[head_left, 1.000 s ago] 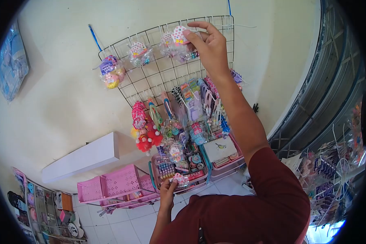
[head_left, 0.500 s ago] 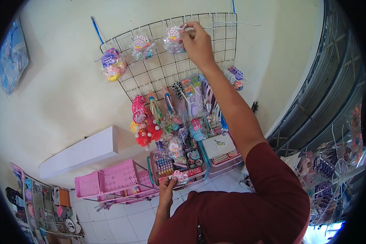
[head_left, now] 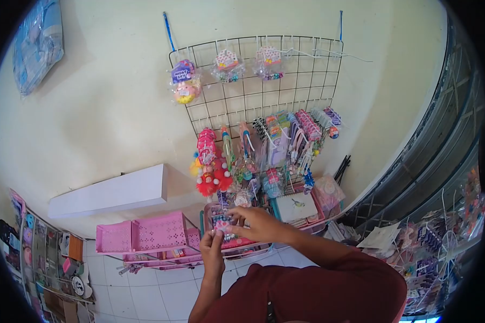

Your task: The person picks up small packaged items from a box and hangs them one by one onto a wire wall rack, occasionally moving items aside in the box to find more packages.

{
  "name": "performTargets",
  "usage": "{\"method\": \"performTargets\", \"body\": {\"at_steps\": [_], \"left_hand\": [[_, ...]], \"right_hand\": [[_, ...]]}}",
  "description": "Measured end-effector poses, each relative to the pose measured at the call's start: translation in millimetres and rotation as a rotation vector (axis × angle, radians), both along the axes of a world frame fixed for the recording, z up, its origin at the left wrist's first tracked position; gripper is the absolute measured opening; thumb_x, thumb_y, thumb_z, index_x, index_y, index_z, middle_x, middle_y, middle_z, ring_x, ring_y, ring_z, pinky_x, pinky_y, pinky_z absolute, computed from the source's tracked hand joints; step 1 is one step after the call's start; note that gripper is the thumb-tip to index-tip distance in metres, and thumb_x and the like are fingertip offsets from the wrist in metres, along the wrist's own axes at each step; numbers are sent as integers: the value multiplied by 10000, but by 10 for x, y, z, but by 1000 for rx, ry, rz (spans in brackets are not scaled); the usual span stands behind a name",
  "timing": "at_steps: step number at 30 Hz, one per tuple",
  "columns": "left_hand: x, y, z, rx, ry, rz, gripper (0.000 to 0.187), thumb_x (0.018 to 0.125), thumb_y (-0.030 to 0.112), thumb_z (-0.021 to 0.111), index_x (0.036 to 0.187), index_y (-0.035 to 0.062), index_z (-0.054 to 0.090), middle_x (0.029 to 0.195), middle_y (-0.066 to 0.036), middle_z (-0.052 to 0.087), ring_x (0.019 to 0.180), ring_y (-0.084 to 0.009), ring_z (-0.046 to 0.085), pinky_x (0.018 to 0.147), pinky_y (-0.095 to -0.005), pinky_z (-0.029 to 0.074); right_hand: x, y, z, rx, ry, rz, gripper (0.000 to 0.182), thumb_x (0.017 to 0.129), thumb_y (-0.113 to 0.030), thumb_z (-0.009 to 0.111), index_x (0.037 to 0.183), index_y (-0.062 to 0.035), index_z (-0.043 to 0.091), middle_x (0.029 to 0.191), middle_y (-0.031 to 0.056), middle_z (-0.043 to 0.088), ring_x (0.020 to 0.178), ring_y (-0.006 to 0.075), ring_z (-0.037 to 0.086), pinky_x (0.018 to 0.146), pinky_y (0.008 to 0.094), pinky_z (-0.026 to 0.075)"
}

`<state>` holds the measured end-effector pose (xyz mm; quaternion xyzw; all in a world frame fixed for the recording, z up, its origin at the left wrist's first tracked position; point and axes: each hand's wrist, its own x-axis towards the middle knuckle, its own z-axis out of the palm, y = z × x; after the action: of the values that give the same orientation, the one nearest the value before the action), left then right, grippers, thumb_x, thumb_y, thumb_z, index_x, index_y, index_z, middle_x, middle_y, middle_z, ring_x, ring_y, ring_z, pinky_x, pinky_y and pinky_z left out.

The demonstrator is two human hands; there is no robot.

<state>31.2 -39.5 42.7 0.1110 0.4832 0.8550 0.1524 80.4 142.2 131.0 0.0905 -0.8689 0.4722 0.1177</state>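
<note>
Low in front of me, my left hand (head_left: pixel 213 252) pinches a small clear plastic packet (head_left: pixel 219 224) with a pink and white card. My right hand (head_left: pixel 257 225) has its curled fingers at the packet's right side; its contents are too small to make out. Above, on a black wire grid (head_left: pixel 215 97), hang two similar packets with spotted pink cards, a left one (head_left: pixel 227 60) and a right one (head_left: pixel 268 55). To their left hangs a packet with a purple card (head_left: pixel 184 75).
Bare white hooks (head_left: pixel 328 53) stick out at the grid's upper right. Below hang toys with red fluff (head_left: pixel 207 180) and several hair accessories (head_left: pixel 277 142). Pink baskets (head_left: pixel 159 235) and a white wall shelf (head_left: pixel 113 191) lie left. A rack of packets (head_left: pixel 425 253) stands right.
My right hand has let go of the packet on the upper grid and come down to the packet in my left hand. The view has shifted, and that upper packet hangs on its hook.
</note>
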Motion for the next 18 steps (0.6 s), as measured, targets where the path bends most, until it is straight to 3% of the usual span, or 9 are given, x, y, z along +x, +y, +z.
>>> {"method": "performTargets", "body": {"at_steps": [2,6,8,10,12,13,15,18], "left_hand": [[-32,63,212,25,32,57,58,970,107,611,935,63,598,904,14,608,826,-55,536,753,-225,422],[-110,53,293,54,104,75,75,974,117,607,974,41,608,958,-12,632,883,-73,574,816,-237,461],[-126,29,299,60,135,41,96,980,129,600,999,35,614,982,-25,642,891,-85,586,828,-245,468],[-130,15,335,-14,168,39,158,992,158,577,1075,25,597,1005,-62,646,886,-111,602,849,-264,482],[-136,-7,327,14,154,24,188,995,168,570,1116,23,578,1013,-79,644,880,-122,608,845,-274,491],[-133,-27,315,33,141,7,222,999,177,563,1157,22,559,1022,-95,641,874,-133,614,841,-285,500],[-157,-59,192,24,129,-32,231,1001,179,559,1179,33,543,1012,-92,630,873,-141,601,830,-288,493],[-121,-80,122,31,102,-71,254,1001,182,560,1203,34,523,1012,-95,625,859,-150,611,812,-293,504]], "right_hand": [[-5,-215,-134,-210,47,-49,322,963,-271,635,1138,-3,597,842,117,664,760,180,647,675,325,501],[-71,-280,-89,-153,61,-87,270,973,-240,615,1085,6,604,823,126,657,742,185,638,669,339,488],[-194,-214,13,-9,284,-67,229,977,-215,602,1020,10,617,795,124,627,702,175,603,653,335,475],[-353,-10,319,27,388,-100,204,978,-203,593,950,-5,630,773,76,617,693,120,569,639,306,462],[-468,196,873,-160,338,-253,200,977,-212,591,916,-27,634,767,27,613,699,68,535,622,267,432],[-536,345,1171,-73,429,-374,222,986,-237,592,892,-41,640,761,-20,597,721,34,498,620,244,405],[-568,377,1769,-230,571,-387,272,993,-269,593,877,-28,641,754,-30,581,717,33,473,621,240,389],[-896,538,2101,-312,741,-348,320,981,-300,611,843,-12,635,680,-60,502,622,31,397,549,246,334]]}}
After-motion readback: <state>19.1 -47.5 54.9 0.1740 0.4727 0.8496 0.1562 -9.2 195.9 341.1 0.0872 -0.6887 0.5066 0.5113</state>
